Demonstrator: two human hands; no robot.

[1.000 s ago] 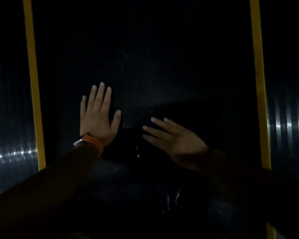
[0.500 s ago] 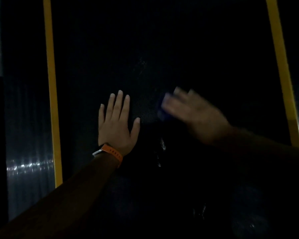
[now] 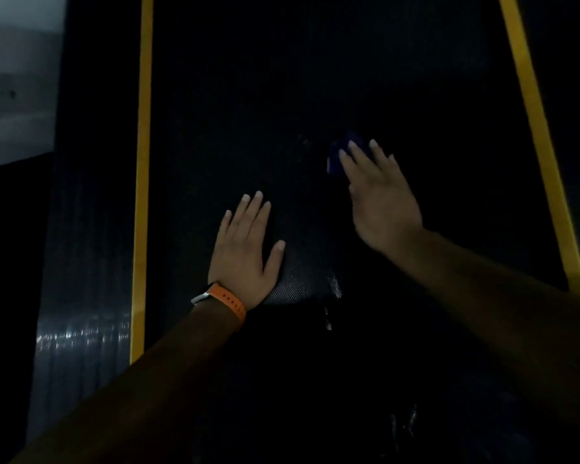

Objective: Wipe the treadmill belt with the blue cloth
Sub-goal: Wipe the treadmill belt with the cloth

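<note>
1. Blue cloth (image 3: 336, 159) is seen pressed onto the treadmill belt (image 3: 282, 78) under the straight fingers (image 3: 355, 155) of the right hand (image 3: 384, 205). Nothing is gripped, and only a dark blue edge is shown, at 10 o'clock of the fingertips.
2. Left hand (image 3: 245, 252), marked by an orange strap (image 3: 230, 303), is laid palm-down on the belt with fingers straight and released, at about 8 o'clock of the cloth and apart from it.
3. Belt's long axis is run from 6 to 12 o'clock between yellow stripes (image 3: 143, 162). Most of the visible belt lies toward 12 o'clock of the cloth, so the right hand is judged the one placed for the coming stroke.
</note>
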